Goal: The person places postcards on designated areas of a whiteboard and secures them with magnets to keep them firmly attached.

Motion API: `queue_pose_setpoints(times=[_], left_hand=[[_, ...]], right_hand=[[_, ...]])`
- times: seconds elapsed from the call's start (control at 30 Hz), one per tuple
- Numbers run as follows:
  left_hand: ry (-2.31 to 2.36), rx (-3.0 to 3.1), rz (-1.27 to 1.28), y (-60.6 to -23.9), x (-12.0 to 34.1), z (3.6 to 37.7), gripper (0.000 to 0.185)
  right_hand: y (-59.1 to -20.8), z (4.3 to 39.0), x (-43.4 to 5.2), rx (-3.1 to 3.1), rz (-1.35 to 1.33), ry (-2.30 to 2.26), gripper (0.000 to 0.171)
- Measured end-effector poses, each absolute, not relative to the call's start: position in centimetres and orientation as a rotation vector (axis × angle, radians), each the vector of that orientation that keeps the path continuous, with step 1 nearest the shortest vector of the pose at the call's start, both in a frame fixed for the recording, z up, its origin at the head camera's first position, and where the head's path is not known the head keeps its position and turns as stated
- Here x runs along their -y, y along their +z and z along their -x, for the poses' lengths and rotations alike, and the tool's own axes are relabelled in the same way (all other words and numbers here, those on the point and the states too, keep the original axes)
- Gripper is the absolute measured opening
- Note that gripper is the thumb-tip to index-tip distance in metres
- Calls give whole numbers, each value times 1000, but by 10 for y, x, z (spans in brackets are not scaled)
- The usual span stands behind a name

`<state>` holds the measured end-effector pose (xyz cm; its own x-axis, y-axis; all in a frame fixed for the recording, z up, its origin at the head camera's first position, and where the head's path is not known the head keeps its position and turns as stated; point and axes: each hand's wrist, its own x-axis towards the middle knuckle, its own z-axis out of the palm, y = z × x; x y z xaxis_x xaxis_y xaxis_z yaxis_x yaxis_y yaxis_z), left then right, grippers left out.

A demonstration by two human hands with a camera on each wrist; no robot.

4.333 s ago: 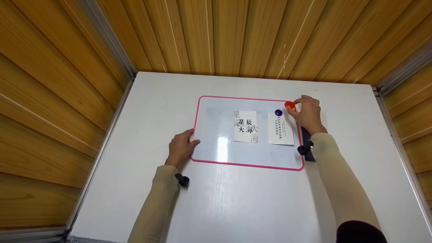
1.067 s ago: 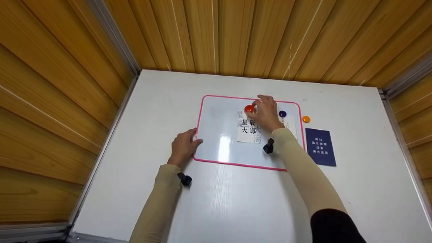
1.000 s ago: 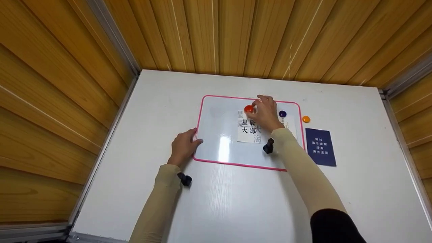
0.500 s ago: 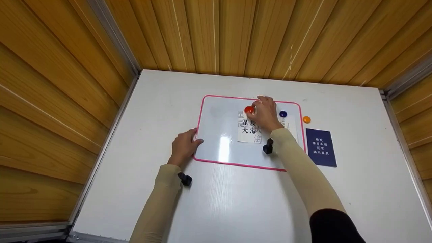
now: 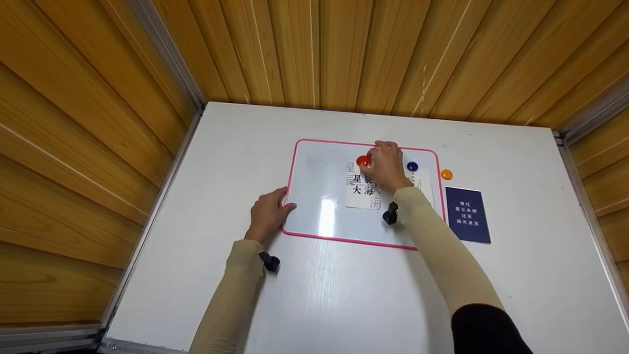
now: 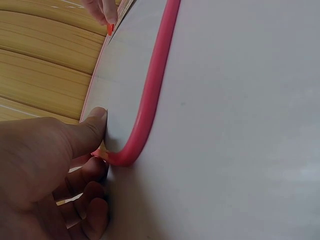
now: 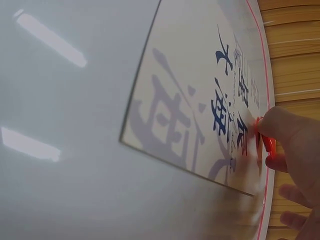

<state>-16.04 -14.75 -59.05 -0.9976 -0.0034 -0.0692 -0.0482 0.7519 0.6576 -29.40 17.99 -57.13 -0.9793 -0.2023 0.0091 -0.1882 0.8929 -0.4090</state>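
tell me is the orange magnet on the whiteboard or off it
Off: the orange magnet sits on the table, just outside the whiteboard pink frame.

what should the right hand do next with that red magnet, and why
Probably let go of the red magnet and lift away: the right hand pinches it at the top edge of the card on the whiteboard, which the left hand steadies by its corner.

three magnets (image 5: 363,161), three cards (image 5: 362,191), one whiteboard (image 5: 314,177)
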Motion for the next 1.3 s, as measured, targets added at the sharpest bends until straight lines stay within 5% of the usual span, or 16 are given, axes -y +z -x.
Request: queue_pose_setpoints(times=[1.3], left_hand=[[1098,-2900,15,-594,148,161,59]], right_hand=[[-571,292,-184,-2999,309,-662,44]])
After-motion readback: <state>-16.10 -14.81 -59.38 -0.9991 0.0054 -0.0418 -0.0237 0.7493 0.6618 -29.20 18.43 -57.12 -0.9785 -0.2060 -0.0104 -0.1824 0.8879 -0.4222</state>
